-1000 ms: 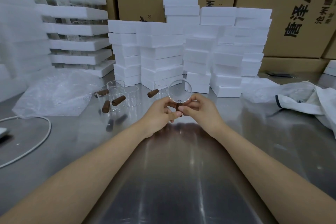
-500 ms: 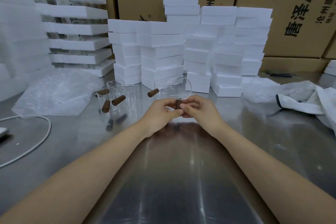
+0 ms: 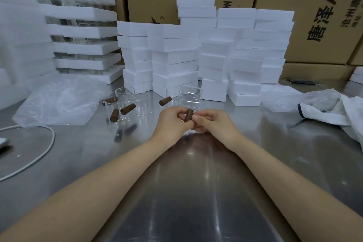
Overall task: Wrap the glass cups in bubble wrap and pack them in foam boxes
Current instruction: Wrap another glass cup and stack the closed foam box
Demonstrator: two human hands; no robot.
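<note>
The cup (image 3: 190, 97) has turned in the hands. A second ago its round mouth faced the viewer; now its clear side wall shows and its brown handle (image 3: 189, 115) stands nearly upright between the fingers. It looks like a check of the glass before wrapping, so the wrapping itself has not begun.

The left hand (image 3: 172, 122) and right hand (image 3: 212, 122) meet at the handle, and each pinches it with thumb and curled fingers. The cup is held just above the table (image 3: 186, 182), at the centre, on the far side of the hands.

It is bare: thin, clear, straight-walled glass with a stubby wooden handle. The bubble wrap (image 3: 59, 100) lies well to the left, past the other cups (image 3: 140, 102). The foam boxes (image 3: 176, 55) are stacked just behind.
</note>
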